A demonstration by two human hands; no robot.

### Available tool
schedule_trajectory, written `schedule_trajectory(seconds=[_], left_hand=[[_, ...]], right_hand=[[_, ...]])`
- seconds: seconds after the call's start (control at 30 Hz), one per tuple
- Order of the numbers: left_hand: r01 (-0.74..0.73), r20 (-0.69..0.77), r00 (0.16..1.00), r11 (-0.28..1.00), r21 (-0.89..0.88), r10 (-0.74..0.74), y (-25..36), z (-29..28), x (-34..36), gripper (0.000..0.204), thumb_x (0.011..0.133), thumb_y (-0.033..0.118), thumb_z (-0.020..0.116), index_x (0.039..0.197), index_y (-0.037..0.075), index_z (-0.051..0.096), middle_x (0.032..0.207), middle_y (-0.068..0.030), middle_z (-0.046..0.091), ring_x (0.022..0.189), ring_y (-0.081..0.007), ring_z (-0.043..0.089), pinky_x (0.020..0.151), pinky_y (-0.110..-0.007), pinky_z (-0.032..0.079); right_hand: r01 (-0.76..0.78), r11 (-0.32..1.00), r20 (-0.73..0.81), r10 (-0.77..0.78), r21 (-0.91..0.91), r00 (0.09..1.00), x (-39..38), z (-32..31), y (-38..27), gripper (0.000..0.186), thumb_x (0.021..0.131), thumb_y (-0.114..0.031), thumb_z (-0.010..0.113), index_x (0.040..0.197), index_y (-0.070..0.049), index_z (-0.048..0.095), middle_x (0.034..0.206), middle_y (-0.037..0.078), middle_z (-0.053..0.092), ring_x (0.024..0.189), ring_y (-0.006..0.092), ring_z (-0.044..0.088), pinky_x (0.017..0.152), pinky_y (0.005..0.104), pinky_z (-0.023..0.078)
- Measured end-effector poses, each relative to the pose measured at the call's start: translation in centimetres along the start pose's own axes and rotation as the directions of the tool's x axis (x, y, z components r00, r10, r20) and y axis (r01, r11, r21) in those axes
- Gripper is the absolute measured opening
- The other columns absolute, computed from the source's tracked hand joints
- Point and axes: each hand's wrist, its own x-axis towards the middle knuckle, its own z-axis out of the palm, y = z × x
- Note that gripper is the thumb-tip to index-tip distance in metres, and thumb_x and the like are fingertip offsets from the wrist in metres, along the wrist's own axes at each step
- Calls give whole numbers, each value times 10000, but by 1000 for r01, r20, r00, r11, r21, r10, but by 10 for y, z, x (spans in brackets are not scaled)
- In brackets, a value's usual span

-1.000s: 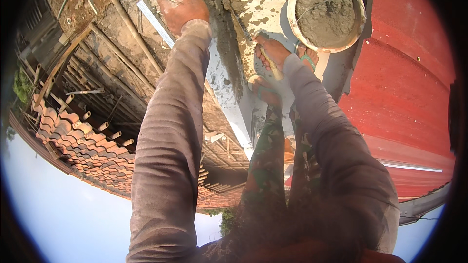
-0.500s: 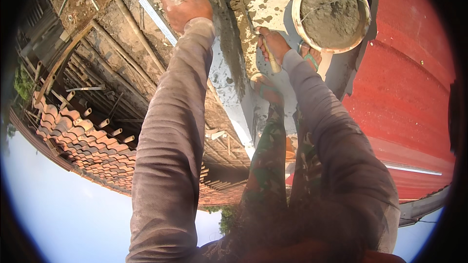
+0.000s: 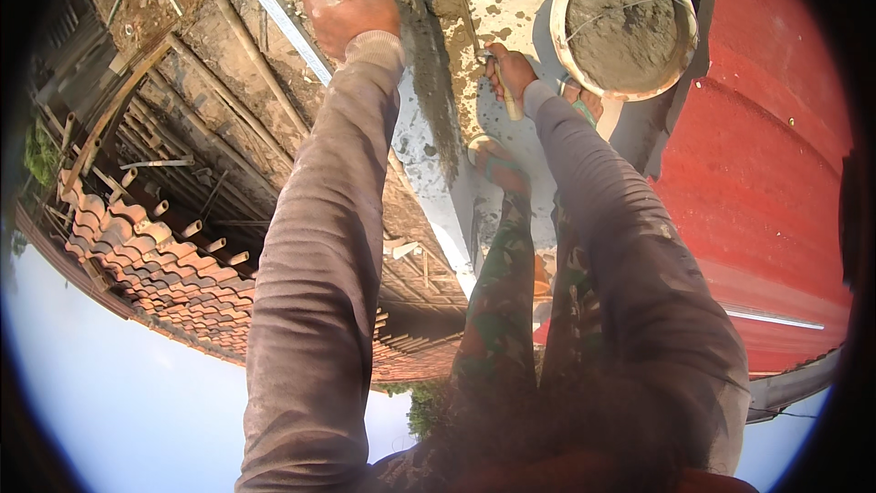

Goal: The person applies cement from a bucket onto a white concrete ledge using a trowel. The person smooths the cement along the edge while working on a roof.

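The trowel (image 3: 500, 82) lies against the mortar-spattered top of the concrete ledge (image 3: 438, 173), its pale handle wrapped in the curled fingers of the right hand (image 3: 511, 68); the blade runs up along the wet grey band near the ledge's left edge. The left hand (image 3: 347, 5) is closed over that same edge further up, just beside a long metal straightedge (image 3: 294, 35). A round bucket (image 3: 625, 23) of grey mortar stands at the ledge's right side, next to red roofing (image 3: 757, 192). Sandalled feet (image 3: 497, 164) rest on the ledge below the trowel.
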Motion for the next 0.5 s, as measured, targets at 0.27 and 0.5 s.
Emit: schedule_trajectory(seconds=[0.27,0.5], left_hand=[[-57,10,998,997,-45,58,-2,5,4,658,1123,549,337,1427,31,605,1231,-283,722,1159,-496,676,1014,-551,514],[-57,-6,998,998,-36,56,-3,4,2,676,1127,552,325,1403,7,615,1290,-292,689,1185,-499,658,1022,-561,510]], right_hand=[[71,997,167,-75,35,983,43,29,-28,527,1080,-482,502,810,-33,560,549,74,461,431,195,443,440,407,434],[174,984,147,-167,-41,975,-19,41,-36,572,1083,-458,522,726,-18,597,560,86,507,425,209,478,435,393,446]])
